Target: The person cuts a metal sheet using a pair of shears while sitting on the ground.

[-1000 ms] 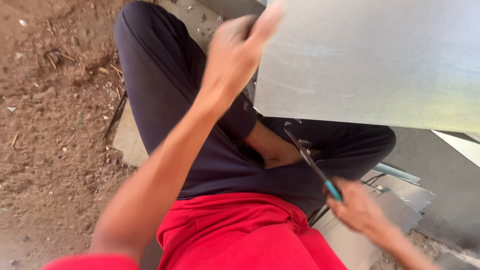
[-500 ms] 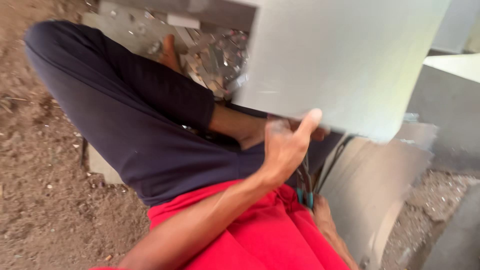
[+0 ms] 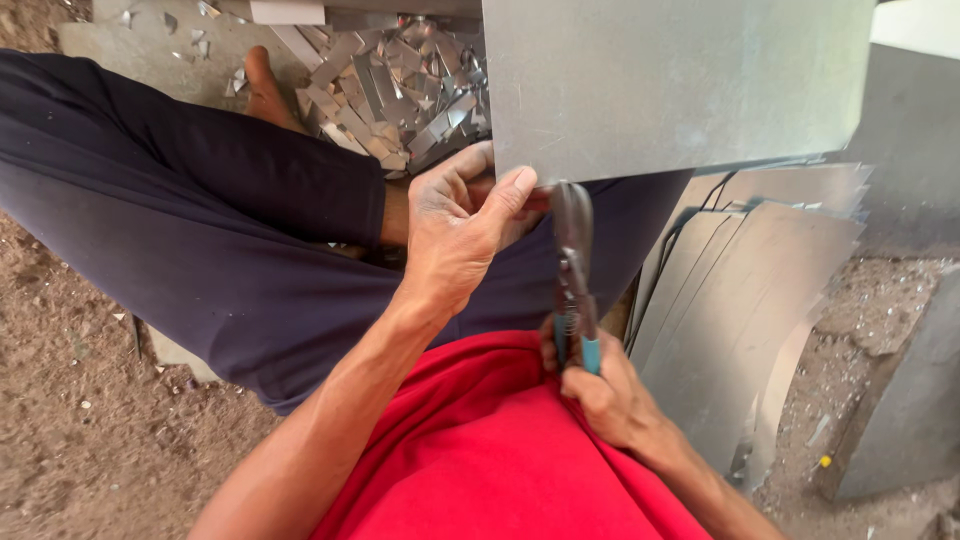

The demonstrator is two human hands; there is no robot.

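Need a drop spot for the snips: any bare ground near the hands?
Bare dirt left of the dark-trousered leg. Crowded: scrap offcuts ahead by the foot, stacked sheets at right, held sheet above.

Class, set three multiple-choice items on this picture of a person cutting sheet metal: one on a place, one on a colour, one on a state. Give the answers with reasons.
1. Where does the heap of grey metal offcuts lie?
A. on the ground by the bare foot
B. on the red shirt
C. on the stack of sheets

2. What colour are the handle grips of the metal snips?
A. yellow
B. blue
C. white

3. How is the large grey metal sheet held?
A. lying flat, untouched
B. rolled into a tube
C. pinched at its lower edge by the left hand

Answers: 1 A, scraps lie beside the foot; 2 B, blue shows above the right hand; 3 C, the thumb presses the edge.
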